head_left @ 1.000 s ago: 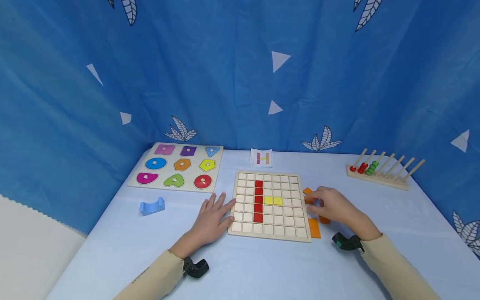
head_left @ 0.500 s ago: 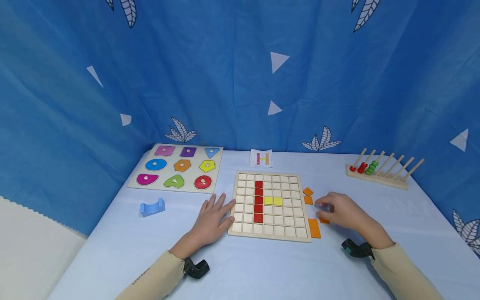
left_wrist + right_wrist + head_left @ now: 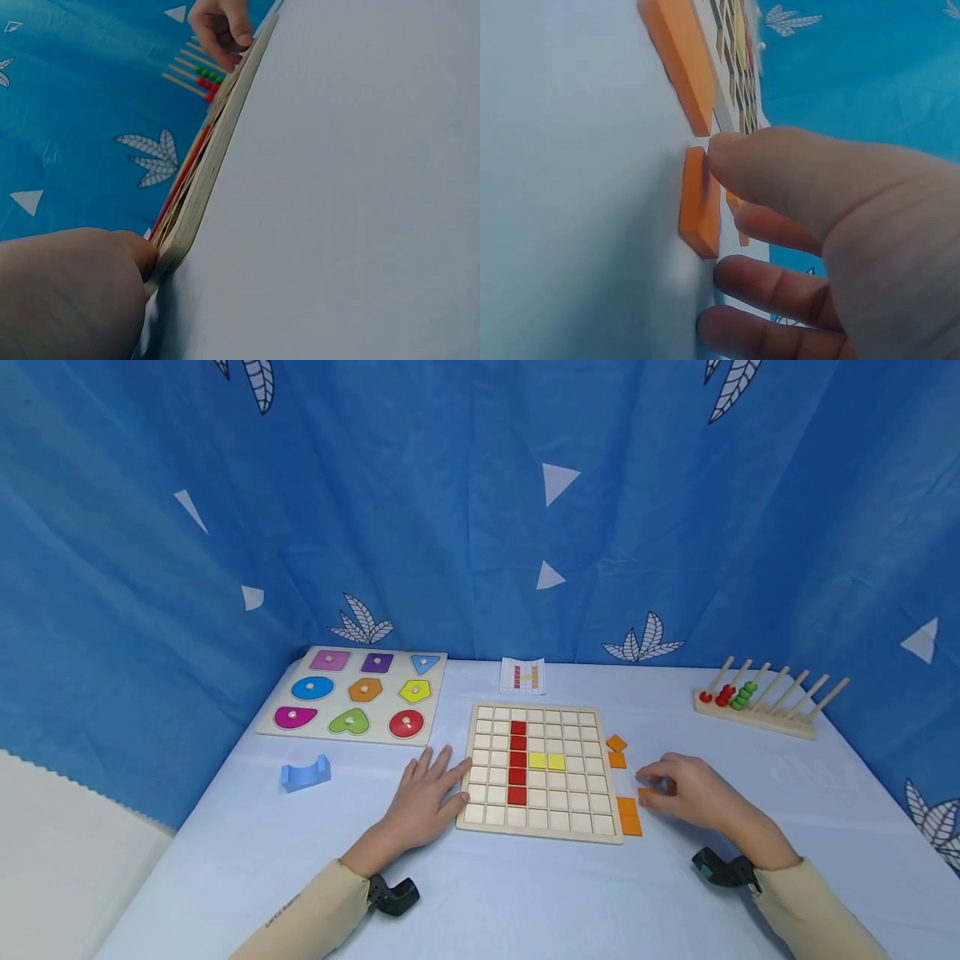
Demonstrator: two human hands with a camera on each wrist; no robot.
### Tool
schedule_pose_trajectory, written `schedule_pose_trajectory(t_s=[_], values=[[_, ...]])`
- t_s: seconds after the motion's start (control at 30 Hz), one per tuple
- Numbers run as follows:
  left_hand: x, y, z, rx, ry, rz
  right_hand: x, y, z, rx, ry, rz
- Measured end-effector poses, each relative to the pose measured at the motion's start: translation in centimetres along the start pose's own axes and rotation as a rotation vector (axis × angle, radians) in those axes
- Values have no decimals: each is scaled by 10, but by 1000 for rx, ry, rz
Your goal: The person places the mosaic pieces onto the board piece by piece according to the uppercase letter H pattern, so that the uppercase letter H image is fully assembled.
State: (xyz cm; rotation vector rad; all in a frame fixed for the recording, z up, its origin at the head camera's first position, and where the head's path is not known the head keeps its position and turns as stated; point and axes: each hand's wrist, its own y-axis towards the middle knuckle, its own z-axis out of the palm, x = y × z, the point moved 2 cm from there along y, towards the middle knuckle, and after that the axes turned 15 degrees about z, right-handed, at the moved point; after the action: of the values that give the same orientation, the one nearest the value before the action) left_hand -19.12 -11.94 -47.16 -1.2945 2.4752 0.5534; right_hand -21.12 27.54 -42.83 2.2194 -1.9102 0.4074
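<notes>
My left hand (image 3: 420, 802) lies with fingers spread, its fingertips and thumb touching the left edge of a wooden grid board (image 3: 540, 835). Red tiles (image 3: 517, 760) form a column on the board, and two yellow tiles (image 3: 546, 762) sit beside it. To the board's right, my right hand (image 3: 693, 789) hovers low with bent, parted fingers around a loose orange tile (image 3: 697, 202). In the right wrist view the thumb is at that tile's upper end; whether it touches cannot be told. More orange tiles (image 3: 629, 817) lie along the board's right edge, others (image 3: 617, 745) farther back.
A small pattern card (image 3: 522, 677) lies behind the board. At the back left is a shape puzzle (image 3: 350, 697), with a blue curved block (image 3: 305, 773) in front. A peg rack with beads (image 3: 757, 714) stands at the back right. A blue curtain (image 3: 480, 510) hangs behind.
My right hand has drawn back rightward and toward me from the orange tiles beside the board, to the loose tile farther right. My left hand has stayed on the board's edge.
</notes>
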Motion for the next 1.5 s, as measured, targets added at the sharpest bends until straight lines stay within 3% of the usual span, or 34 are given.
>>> schedule_pose_trajectory(t_s=[1.5], values=[[1,-2,2,5,-13,-1,-6,-6,4,37,48,-15]])
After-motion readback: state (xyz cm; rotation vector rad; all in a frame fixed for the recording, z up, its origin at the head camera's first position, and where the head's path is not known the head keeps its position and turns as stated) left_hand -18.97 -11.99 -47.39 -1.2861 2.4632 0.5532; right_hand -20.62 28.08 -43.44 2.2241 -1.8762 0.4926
